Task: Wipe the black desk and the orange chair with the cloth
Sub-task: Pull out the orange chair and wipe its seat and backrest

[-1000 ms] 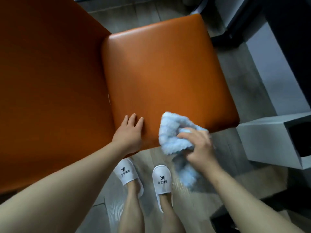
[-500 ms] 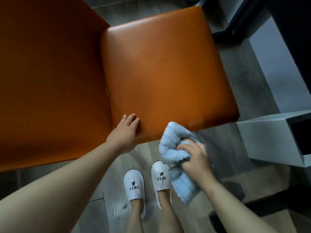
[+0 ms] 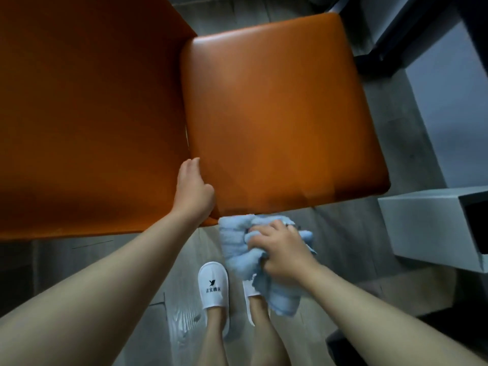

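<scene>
The orange chair fills the top of the head view, with its seat (image 3: 277,114) at the centre and its backrest (image 3: 92,114) on the left. My left hand (image 3: 194,191) holds the seat's near left corner, fingers curled into the gap beside the backrest. My right hand (image 3: 285,249) grips a bunched light blue cloth (image 3: 237,241) just below the seat's near edge. The cloth's top touches or nearly touches that edge, and its tail hangs down towards my feet. The black desk's top is out of sight.
A grey box (image 3: 422,228) with a dark opening stands on the floor to the right of the seat. Dark furniture legs (image 3: 390,35) rise at the top right. My feet in white slippers (image 3: 213,289) stand on the grey wood floor below the chair.
My right hand has drawn the cloth off the seat top and down past its near edge. My left hand's fingers went from flat on the seat to curled at its corner.
</scene>
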The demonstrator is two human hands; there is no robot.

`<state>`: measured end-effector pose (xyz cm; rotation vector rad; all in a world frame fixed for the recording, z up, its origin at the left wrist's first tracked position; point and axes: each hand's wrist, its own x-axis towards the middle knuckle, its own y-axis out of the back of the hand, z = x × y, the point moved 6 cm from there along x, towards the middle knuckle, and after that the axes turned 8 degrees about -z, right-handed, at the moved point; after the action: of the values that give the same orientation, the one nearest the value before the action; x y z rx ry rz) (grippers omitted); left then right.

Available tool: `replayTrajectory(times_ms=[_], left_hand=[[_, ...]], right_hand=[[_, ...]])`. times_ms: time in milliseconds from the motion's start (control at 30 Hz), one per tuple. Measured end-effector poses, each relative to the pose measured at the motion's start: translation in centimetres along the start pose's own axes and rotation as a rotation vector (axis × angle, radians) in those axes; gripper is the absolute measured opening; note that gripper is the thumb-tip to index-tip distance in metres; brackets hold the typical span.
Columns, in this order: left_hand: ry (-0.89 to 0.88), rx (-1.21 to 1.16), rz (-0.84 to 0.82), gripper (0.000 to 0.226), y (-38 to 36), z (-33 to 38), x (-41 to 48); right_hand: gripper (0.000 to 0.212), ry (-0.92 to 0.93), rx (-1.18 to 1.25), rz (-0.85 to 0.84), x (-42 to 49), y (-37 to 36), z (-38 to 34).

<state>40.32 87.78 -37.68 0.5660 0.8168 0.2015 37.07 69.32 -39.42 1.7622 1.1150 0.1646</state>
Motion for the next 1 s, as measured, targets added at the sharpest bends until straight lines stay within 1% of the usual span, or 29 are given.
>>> replayTrajectory(times_ms=[33,67,133,167,200,233,267,333,367,433,500,600,633,667,700,733,767,800,833,867,900,933,967,1000], left_hand=[[0.005,-0.001,-0.008,0.059,0.1,0.0,-0.1],[0.006,0.008,-0.021,0.058,0.2,0.0,-0.1],[0.019,-0.007,-0.033,0.056,0.5,0.1,-0.3],[0.038,-0.042,-0.026,0.055,0.8,0.1,-0.4],[0.056,-0.088,-0.007,0.052,1.1,0.2,-0.6],[0.07,-0.141,0.027,0.049,1.6,0.2,-0.8],[0.068,-0.193,0.077,0.047,2.3,0.3,-1.0],[0.015,-0.278,0.201,0.046,3.8,0.6,-1.5],[-0.019,-0.305,0.253,0.047,4.5,0.7,-1.7],[-0.062,-0.324,0.298,0.046,5.0,1.0,-1.9],[-0.072,-0.295,0.288,0.045,4.8,1.1,-2.1],[-0.069,-0.234,0.251,0.044,4.1,1.2,-2.2],[-0.063,-0.229,0.241,0.044,4.0,1.2,-2.3],[-0.061,-0.224,0.235,0.043,3.9,1.2,-2.3],[-0.062,-0.22,0.232,0.044,3.9,1.2,-2.3],[-0.063,-0.217,0.23,0.044,3.9,1.2,-2.3],[-0.059,-0.221,0.233,0.045,3.9,1.2,-2.4],[-0.05,-0.231,0.239,0.046,3.9,1.2,-2.5],[-0.037,-0.245,0.247,0.047,4.0,1.2,-2.6],[-0.025,-0.269,0.264,0.049,4.1,1.1,-2.6],[-0.019,-0.305,0.285,0.051,4.4,1.0,-2.6],[-0.019,-0.342,0.307,0.053,4.7,1.0,-2.6],[-0.027,-0.361,0.324,0.053,4.9,1.0,-2.6],[-0.037,-0.344,0.333,0.053,5.0,1.0,-2.7]], right_hand=[[0.03,0.013,0.063,0.059,-0.3,1.2,0.3],[0.03,-0.015,0.087,0.172,-0.4,2.8,1.2],[0.032,-0.146,0.081,0.42,0.2,7.1,3.3],[0.037,-0.231,0.05,0.475,1.4,9.1,3.8],[0.045,-0.331,0.013,0.453,3.2,10.6,3.9],[0.054,-0.417,0.008,0.358,5.4,11.3,3.6],[0.062,-0.439,0.015,0.227,7.7,10.9,2.7],[0.075,-0.326,-0.066,0.005,11.3,8.3,-0.4],[0.076,-0.237,-0.119,-0.074,11.9,6.3,-2.3],[0.072,-0.089,-0.207,-0.148,10.7,2.6,-4.4],[0.064,-0.005,-0.28,-0.08,7.9,1.3,-4.2],[0.037,0.119,-0.504,-0.174,3.3,1.4,-0.7],[0.03,0.101,-0.56,-0.23,2.1,2.1,0.9],[0.027,0.014,-0.561,-0.329,1.1,3.2,2.4],[0.026,-0.13,-0.484,-0.403,0.4,4.1,3.7],[0.025,-0.236,-0.402,-0.329,0.3,5.3,4.2],[0.025,-0.263,-0.315,-0.171,0.8,6.3,3.9],[0.025,-0.227,-0.271,0.012,1.7,7.6,2.5],[0.027,-0.165,-0.258,0.152,2.9,8.5,0.5],[0.033,-0.124,-0.24,0.257,4.4,8.9,-1.2],[0.043,-0.104,-0.194,0.237,6.5,8.7,-2.9],[0.053,-0.098,-0.148,0.16,8.5,7.8,-4.4],[0.063,-0.112,-0.12,0.012,10.4,6.3,-5.5],[0.069,-0.12,-0.147,-0.12,12.0,4.7,-6.3]])
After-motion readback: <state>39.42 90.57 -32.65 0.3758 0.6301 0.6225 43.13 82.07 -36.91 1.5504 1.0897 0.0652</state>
